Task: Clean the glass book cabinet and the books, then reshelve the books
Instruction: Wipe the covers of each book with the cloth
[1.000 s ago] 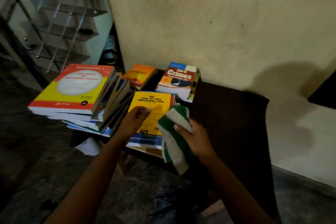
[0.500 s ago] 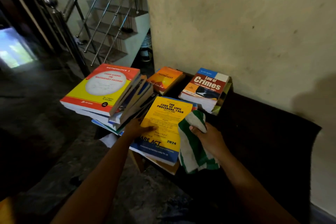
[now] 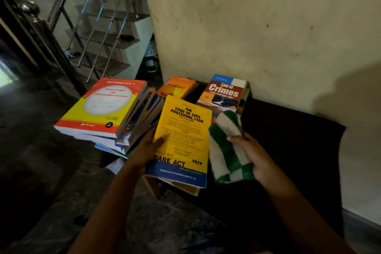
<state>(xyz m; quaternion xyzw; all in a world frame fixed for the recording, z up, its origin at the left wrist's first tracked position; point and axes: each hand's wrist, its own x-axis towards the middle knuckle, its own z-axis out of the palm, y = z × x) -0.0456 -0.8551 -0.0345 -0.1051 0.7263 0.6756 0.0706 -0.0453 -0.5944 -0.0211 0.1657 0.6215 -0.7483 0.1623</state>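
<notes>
Steel stair rails (image 3: 99, 27) are rising through the upper left of the frame. Below them, left of centre, a red and yellow mathematics book (image 3: 103, 107) is lying on top of a slanting stack of books (image 3: 140, 121). Just right of that stack we are gripping a yellow Code of Civil Procedure book (image 3: 183, 136) with our left hand (image 3: 144, 154). The thumb is pressing on the cover near its left edge, while the fingers are going under the book where we cannot see them. The yellow book is sitting at centre frame, its lower end overhanging another book beneath it. Behind it, toward the wall (image 3: 247, 16), an orange book (image 3: 177, 87) and a Law of Crimes book (image 3: 223, 93) are lying side by side with a gap between them. Right of the yellow book we are holding a green and white striped cloth (image 3: 226, 150) bunched in our right hand (image 3: 255, 156), fingers curling round its right side. The cloth is hanging just beside the yellow book's right edge, and we cannot tell whether they are touching. A dark surface (image 3: 288, 140) is stretching away at the right of the frame
</notes>
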